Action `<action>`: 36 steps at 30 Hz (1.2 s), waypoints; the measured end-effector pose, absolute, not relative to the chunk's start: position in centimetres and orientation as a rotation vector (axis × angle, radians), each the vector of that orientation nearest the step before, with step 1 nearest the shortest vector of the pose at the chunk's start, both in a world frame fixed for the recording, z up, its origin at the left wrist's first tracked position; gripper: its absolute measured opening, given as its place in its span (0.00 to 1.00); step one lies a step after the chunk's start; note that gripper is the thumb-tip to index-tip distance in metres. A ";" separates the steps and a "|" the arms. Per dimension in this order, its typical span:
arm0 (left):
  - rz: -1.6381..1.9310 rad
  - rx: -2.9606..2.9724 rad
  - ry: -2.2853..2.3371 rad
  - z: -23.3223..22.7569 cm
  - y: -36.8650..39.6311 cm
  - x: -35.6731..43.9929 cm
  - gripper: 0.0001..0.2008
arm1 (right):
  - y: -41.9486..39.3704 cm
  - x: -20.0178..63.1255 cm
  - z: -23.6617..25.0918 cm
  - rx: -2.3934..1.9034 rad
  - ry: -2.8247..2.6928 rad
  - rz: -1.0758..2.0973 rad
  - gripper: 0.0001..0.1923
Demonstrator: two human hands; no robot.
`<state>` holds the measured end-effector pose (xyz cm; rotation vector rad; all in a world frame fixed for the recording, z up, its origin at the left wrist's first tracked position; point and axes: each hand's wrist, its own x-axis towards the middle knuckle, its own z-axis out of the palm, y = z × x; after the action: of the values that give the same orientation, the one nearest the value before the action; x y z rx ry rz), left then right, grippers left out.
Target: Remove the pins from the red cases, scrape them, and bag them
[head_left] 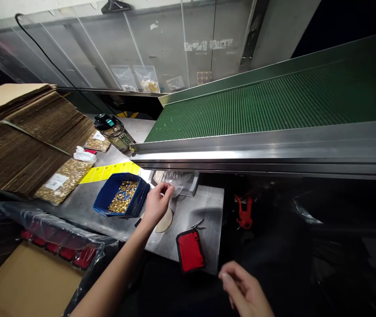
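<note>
My left hand [157, 203] pinches a small clear plastic bag [177, 191] between thumb and forefinger, above the front of a grey tray [192, 185] with clear bags in it. Just left of this hand stands a blue bin [103, 196] holding many small gold-coloured metal pieces [124, 197]. Beneath the wrist lies a round beige disc [165, 221], partly covered. My right hand [245, 288] is off the table's front right corner, fingers loosely curled and apart from the thumb, with nothing visible in it. Nearest to it is a red and black case [191, 251] on the metal table [209, 202].
A green conveyor belt [240, 105] with a metal side rail slopes up to the right. Stacked cardboard [25, 136], a bag of gold pieces [70, 174], yellow labels [108, 171] and a bottle [117, 134] stand left. A plastic-lined carton [25, 277] holds red cases. A red tool [244, 211] hangs right.
</note>
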<state>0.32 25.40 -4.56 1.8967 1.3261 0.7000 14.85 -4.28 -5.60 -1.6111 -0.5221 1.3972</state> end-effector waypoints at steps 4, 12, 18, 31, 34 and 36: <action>0.826 1.691 1.265 -2.6 19.1 -0.2 0.15 | 3.8 14.0 -2.6 -1.524 -0.775 1.288 0.21; 0.737 1.425 1.102 -2.3 12.1 -1.0 0.15 | 8.4 12.2 -3.9 -1.430 -0.813 1.310 0.21; 0.571 1.514 0.987 -2.9 10.7 -2.2 0.08 | 4.6 14.3 -4.0 -1.618 -0.977 1.231 0.24; 0.653 1.817 1.121 -3.6 12.0 -0.2 0.08 | 1.9 14.1 -2.1 -1.948 -1.317 0.916 0.22; 0.816 1.816 1.299 -2.5 13.1 -1.2 0.09 | 1.7 14.9 -2.2 -2.264 -1.445 0.652 0.13; 0.785 1.845 1.254 -1.5 12.7 -2.1 0.10 | 2.2 14.8 -1.9 -2.290 -1.559 0.526 0.05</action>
<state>-2.11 12.67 -1.52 1.8446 1.2537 0.7846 14.79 2.18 -1.86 -2.2897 -1.5594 0.5259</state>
